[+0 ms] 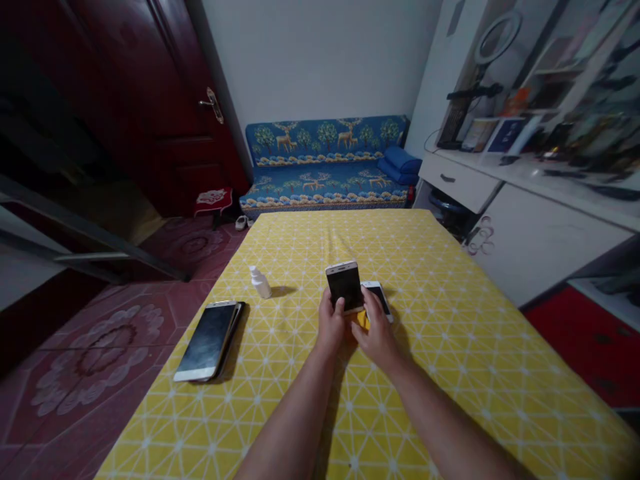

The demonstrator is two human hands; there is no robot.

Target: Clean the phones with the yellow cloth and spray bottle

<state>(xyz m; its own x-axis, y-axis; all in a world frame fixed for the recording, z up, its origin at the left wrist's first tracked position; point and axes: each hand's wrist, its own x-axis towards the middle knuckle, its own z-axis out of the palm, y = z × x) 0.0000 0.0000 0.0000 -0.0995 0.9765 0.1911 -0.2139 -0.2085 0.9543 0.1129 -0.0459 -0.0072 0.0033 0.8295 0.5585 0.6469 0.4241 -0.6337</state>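
Note:
A phone with a white frame and dark screen (346, 285) is held tilted up above the table. My left hand (331, 323) grips its lower left side, the thumb on the screen. At its lower right edge is my right hand (374, 328), fingers bent, with a small orange-yellow item (363, 320) between the hands. Whether the right fingers pinch that item or the phone is unclear. Behind the right fingers a white phone (381, 298) lies on the table, partly covered. To the left stand a small white bottle (261, 283) and a stack of larger phones (209, 341).
The table has a yellow patterned cloth (400, 413). Beyond it is a blue sofa (320, 177) with deer and trees. On the right stands a white cabinet (550, 220) with many items on top. A dark red door (165, 100) and a small red stool (214, 200) are at left.

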